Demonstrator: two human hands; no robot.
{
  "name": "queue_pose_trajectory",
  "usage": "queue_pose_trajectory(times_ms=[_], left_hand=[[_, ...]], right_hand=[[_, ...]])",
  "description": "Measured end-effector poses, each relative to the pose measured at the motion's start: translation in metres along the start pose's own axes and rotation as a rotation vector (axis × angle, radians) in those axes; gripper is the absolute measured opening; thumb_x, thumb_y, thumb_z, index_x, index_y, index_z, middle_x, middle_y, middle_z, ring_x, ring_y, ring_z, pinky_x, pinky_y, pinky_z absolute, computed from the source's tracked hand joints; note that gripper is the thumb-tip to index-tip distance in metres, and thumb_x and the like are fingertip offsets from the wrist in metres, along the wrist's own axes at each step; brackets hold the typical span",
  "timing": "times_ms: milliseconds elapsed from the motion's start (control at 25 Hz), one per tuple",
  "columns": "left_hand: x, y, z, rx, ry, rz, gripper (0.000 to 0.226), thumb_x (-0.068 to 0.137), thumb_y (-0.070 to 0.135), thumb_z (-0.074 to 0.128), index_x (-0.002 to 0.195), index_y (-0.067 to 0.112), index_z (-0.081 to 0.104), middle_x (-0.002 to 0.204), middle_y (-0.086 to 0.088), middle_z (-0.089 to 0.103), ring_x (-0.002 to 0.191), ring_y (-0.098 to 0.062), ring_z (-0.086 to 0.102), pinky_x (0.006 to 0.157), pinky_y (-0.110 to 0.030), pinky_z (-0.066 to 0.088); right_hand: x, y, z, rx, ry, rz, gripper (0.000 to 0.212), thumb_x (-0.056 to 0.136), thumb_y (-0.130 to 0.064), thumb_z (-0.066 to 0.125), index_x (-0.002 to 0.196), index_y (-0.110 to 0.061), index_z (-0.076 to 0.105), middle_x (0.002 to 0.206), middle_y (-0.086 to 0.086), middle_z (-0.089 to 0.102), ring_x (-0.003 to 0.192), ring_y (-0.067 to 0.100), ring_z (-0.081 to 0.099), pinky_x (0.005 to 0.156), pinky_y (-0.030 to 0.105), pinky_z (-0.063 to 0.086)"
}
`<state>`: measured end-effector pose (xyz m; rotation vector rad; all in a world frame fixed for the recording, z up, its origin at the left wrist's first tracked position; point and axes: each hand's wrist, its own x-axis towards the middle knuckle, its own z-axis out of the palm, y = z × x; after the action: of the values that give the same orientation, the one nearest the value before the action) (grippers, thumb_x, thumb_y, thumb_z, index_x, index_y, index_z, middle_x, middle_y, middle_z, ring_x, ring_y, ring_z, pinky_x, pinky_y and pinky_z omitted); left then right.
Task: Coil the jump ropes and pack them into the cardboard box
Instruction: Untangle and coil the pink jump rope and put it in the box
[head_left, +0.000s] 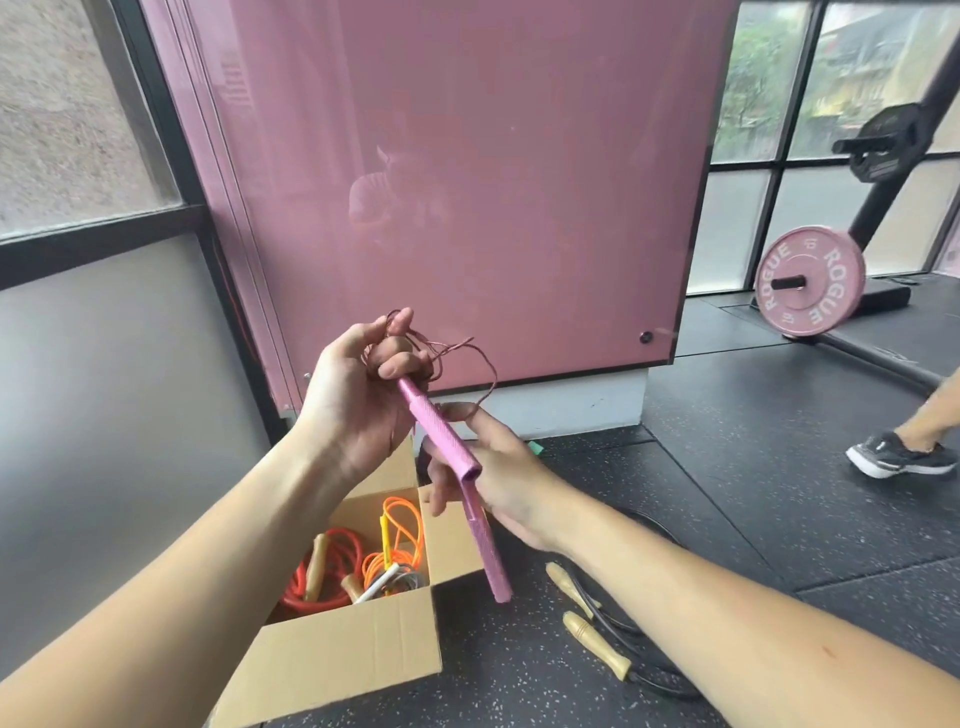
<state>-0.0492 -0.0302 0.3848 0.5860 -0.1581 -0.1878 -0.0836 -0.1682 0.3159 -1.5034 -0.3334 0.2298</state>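
Above the cardboard box (343, 654), the pink jump rope (441, 431) was nearly coiled. The left hand (353, 395) gripped its cord loops and one handle. The right hand (504, 483) lay against the handles, its grip unclear. The orange rope (400, 525) and red rope (337, 551) were already packed. A black rope (597, 636) still lay on the floor, and nothing seemed to block the box.

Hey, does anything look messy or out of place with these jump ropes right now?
Yes. The thin cable bunches in uneven, tangled loops round the left hand, not a neat coil, while the right hand holds the pink handles. A black rope with wooden handles sprawls loose on the floor beside the cardboard box.
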Motion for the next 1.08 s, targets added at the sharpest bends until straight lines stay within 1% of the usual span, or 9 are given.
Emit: queue_pose_trajectory(times_ms=[120,240,320,480,600,760,880,1000,1080], left_hand=[[0.013,0.001,-0.011,0.149,0.07,0.255,0.017,0.107,0.019,0.045,0.096,0.011,0.056,0.06,0.007,0.035,0.051,-0.01,0.037,0.062,-0.02,0.043],[0.019,0.009,-0.038,1.116,0.164,0.629,0.033,0.106,0.024,0.048,0.076,0.015,0.053,0.059,-0.005,0.054,0.053,-0.012,0.048,0.054,-0.024,0.04],[0.018,0.005,-0.06,1.629,0.062,0.472,0.04,0.106,0.031,0.049,0.068,0.017,0.054,0.057,-0.005,0.056,0.055,-0.019,0.052,0.055,-0.028,0.042],[0.01,-0.009,-0.079,1.444,-0.187,-0.421,0.066,0.101,0.066,0.031,0.064,0.018,0.059,0.053,-0.001,0.044,0.049,-0.017,0.038,0.048,-0.025,0.038],[0.021,-0.002,-0.114,1.431,-0.336,-0.568,0.085,0.078,0.09,0.043,0.069,0.006,0.057,0.055,-0.007,0.043,0.047,-0.02,0.038,0.048,-0.024,0.039],[0.044,0.012,-0.178,1.555,-0.497,-0.408,0.062,0.067,0.057,0.086,0.064,0.003,0.058,0.051,-0.009,0.051,0.045,-0.019,0.049,0.049,-0.024,0.042],[0.079,0.01,-0.237,1.865,-0.315,-0.138,0.032,0.078,0.042,0.085,0.07,0.02,0.063,0.066,-0.004,0.07,0.06,-0.023,0.067,0.059,-0.032,0.053],[0.109,-0.003,-0.305,2.158,-0.208,0.221,0.04,0.073,0.063,0.066,0.072,0.025,0.057,0.066,0.007,0.058,0.061,-0.023,0.054,0.059,-0.033,0.04],[0.123,-0.014,-0.354,2.135,-0.267,0.24,0.037,0.08,0.045,0.078,0.075,0.012,0.063,0.066,0.003,0.054,0.061,-0.021,0.048,0.062,-0.03,0.034]], right_hand=[[-0.002,-0.005,0.009,-0.039,-0.07,0.145,0.023,0.104,-0.014,0.05,0.126,-0.022,0.051,0.065,-0.001,0.042,0.047,0.011,0.038,0.05,0.027,0.04],[-0.001,-0.018,0.01,-0.802,-0.044,0.052,0.02,0.104,-0.037,0.05,0.113,-0.024,0.063,0.074,-0.003,0.056,0.059,0.017,0.052,0.053,0.029,0.038],[0.004,-0.026,0.001,-1.19,0.085,-0.152,0.022,0.098,-0.043,0.06,0.104,-0.025,0.071,0.089,0.0,0.066,0.08,0.023,0.06,0.064,0.03,0.043],[0.027,-0.019,-0.025,-1.179,-0.056,-0.321,0.015,0.084,-0.048,0.075,0.085,-0.033,0.078,0.149,-0.009,0.042,0.137,0.014,0.031,0.111,0.035,0.034],[0.059,0.001,-0.029,-0.914,-0.22,-0.112,0.008,0.081,-0.036,0.082,0.078,-0.042,0.078,0.15,-0.006,0.052,0.136,0.003,0.046,0.113,0.026,0.037],[0.123,0.034,-0.022,-0.642,-0.318,-0.008,0.016,0.085,-0.021,0.081,0.099,-0.015,0.082,0.102,0.02,0.075,0.088,0.012,0.065,0.091,0.039,0.057],[0.174,0.083,-0.014,-0.712,-0.268,-0.113,0.012,0.083,-0.026,0.081,0.095,-0.024,0.081,0.101,0.001,0.078,0.091,0.008,0.071,0.092,0.038,0.058],[0.207,0.149,-0.005,-0.709,-0.195,-0.177,0.018,0.085,-0.026,0.079,0.102,-0.028,0.073,0.102,-0.01,0.076,0.086,-0.003,0.07,0.083,0.02,0.056],[0.226,0.206,0.001,-0.771,-0.198,-0.23,0.033,0.09,-0.021,0.073,0.122,-0.027,0.07,0.114,-0.008,0.069,0.098,0.002,0.067,0.089,0.019,0.05]])
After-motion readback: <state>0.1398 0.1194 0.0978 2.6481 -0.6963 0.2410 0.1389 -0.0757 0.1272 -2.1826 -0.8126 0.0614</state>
